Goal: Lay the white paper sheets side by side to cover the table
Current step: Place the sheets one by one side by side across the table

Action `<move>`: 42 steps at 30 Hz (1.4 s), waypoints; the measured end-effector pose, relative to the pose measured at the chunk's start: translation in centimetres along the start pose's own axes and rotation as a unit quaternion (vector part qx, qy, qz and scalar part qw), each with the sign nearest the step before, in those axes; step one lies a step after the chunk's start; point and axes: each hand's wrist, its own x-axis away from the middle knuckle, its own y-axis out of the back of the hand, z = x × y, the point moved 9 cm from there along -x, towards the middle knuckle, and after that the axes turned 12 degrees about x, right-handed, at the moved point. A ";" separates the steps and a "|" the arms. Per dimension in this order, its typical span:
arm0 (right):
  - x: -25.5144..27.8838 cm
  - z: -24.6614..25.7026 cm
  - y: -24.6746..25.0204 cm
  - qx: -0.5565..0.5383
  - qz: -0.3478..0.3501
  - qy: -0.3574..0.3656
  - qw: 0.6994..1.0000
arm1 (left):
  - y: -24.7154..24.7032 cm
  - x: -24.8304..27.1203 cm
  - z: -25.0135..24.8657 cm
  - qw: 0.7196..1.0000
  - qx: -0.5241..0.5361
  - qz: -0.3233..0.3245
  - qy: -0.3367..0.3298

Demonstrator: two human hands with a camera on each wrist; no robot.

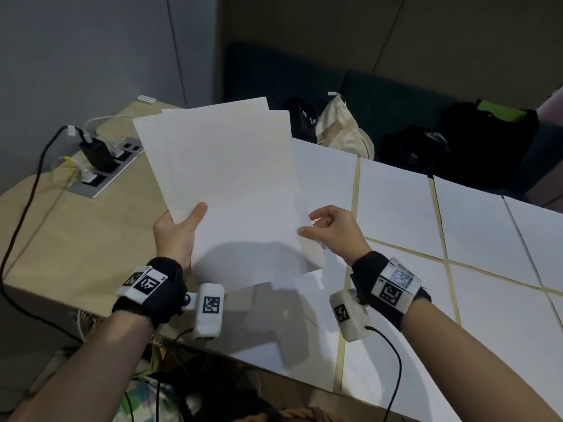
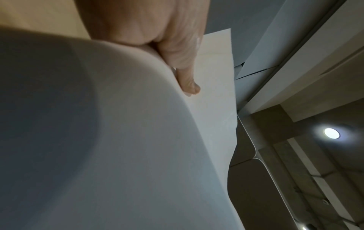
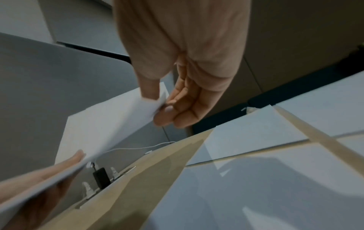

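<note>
Holding a fanned stack of white sheets (image 1: 225, 178) above the table (image 1: 91, 226), long axis running away from the body and tilted slightly leftward. Gripped at the near left edge by the left hand (image 1: 176, 236), thumb lying on top and fingers curled underneath, as seen in the left wrist view (image 2: 177, 51). Pinched at the near right edge by the right hand (image 1: 332, 233), thumb and forefinger closed on what looks like a single sheet's corner (image 3: 155, 102), remaining fingers loosely curled. Stack lying directly between both hands, forward of the wrists, neither hand clearly nearer. Laid sheets (image 1: 393, 202) already covering the table to the right in rows with thin strips of bare wood between. Bare wood left of the stack, around the power strip (image 1: 103, 166), so probably the remaining area to cover. Judged next: peeling one sheet off rightward, then laying it down leftward beside the last placed sheet, long axis matched to its neighbours.
</note>
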 end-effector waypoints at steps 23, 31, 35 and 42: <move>-8.4 1.5 -1.9 -0.070 -0.040 -0.029 0.996 | 2.1 -5.2 -1.4 0.999 0.012 -0.052 -0.006; -13.1 0.9 -0.2 -0.094 -0.134 -0.087 0.983 | 6.8 -8.0 3.1 0.979 -0.146 -0.005 0.143; -15.5 0.7 -1.4 -0.125 -0.121 -0.122 0.977 | 9.3 -8.7 4.0 0.956 -0.237 0.000 0.171; -18.3 1.6 -5.8 -0.148 -0.032 -0.150 0.977 | 12.5 -9.7 2.9 0.953 -0.266 -0.055 0.133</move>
